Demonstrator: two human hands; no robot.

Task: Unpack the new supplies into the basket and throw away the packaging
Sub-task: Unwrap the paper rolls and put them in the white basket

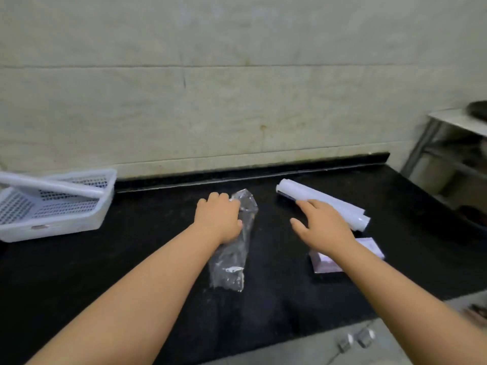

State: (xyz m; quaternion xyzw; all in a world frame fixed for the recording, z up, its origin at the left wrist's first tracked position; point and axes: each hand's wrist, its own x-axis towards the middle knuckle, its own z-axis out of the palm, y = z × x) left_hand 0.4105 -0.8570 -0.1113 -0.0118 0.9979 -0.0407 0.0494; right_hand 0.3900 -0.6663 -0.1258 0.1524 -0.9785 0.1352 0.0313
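Observation:
A clear crumpled plastic wrapper [234,254] lies on the black counter [147,246] in the middle. My left hand [218,219] is closed on its upper part. A white roll [316,198] in wrapping lies to the right, slanting toward the back left. My right hand [324,227] hovers over its near side with fingers spread, holding nothing. A small pale purple box [369,246] sits partly hidden under my right wrist. A white perforated basket [52,209] stands at the far left with a long white roll [50,184] resting across it.
A tiled wall rises right behind the counter. A metal rack [453,143] with dark items stands at the right, past the counter's end. The counter's front edge runs along the bottom right, with grey floor [342,346] below it.

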